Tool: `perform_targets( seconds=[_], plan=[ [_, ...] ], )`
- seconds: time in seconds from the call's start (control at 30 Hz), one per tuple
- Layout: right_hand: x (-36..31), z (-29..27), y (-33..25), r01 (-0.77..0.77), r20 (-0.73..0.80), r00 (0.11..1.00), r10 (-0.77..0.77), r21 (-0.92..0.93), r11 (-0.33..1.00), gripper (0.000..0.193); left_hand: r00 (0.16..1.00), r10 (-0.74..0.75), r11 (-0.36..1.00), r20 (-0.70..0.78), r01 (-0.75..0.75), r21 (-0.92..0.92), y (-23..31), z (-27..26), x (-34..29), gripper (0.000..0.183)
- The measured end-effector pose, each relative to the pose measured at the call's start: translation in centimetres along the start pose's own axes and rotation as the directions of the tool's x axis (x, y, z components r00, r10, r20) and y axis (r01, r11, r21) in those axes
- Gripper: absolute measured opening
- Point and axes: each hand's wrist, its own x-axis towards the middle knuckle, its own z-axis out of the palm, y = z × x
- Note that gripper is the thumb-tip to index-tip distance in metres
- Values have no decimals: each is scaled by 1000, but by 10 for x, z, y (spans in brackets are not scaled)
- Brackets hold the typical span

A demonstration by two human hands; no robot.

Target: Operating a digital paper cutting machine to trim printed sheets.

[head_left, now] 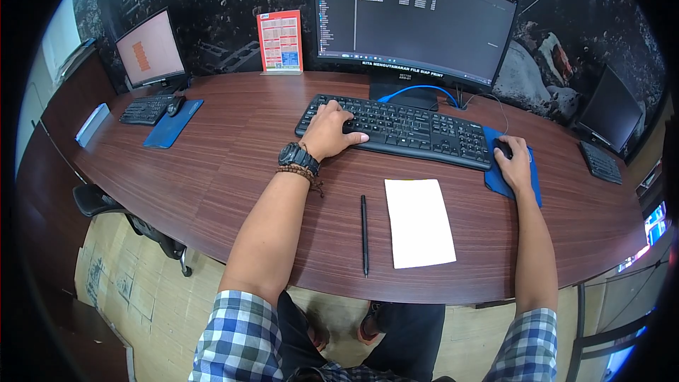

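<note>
My left hand (328,131) rests on the left end of a black keyboard (414,126), its fingers spread over the keys and its thumb stretched along the front edge. Around that wrist are a black watch (299,158) and a beaded bracelet. To the keyboard's right, my right hand (516,165) is wrapped over a black computer mouse (503,147) on a blue mouse pad (501,183). Between my forearms lie a white sheet of paper (421,225) and, just left of it, a slim black pen or pencil (365,235).
Behind the keyboard stands a large curved monitor (417,21) showing a file list. A red-edged calendar (280,41) is to its left. Farther left are another monitor (151,48), keyboard and mouse; a dark monitor (612,109) stands right. An office chair (99,200) is by the desk's left edge.
</note>
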Motion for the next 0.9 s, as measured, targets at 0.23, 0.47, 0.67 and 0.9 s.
perform_targets(
  seconds=[0.23,0.47,0.67,0.9],
  plan=[
    [1,1,1,4,7,1000,-4,0,1000,34,1000,13,1000,-9,-13,24,-1,0,0,65],
    [0,0,0,-3,-2,1000,3,5,1000,34,1000,14,1000,-9,-14,13,-1,1,1,66],
    [1,2,4,12,-8,1000,-12,-6,1000,34,1000,19,1000,-16,-19,18,-1,1,0,64],
    [1,2,2,2,0,1000,-2,-4,1000,34,1000,24,1000,-19,-24,15,-2,1,0,65]
  ],
)
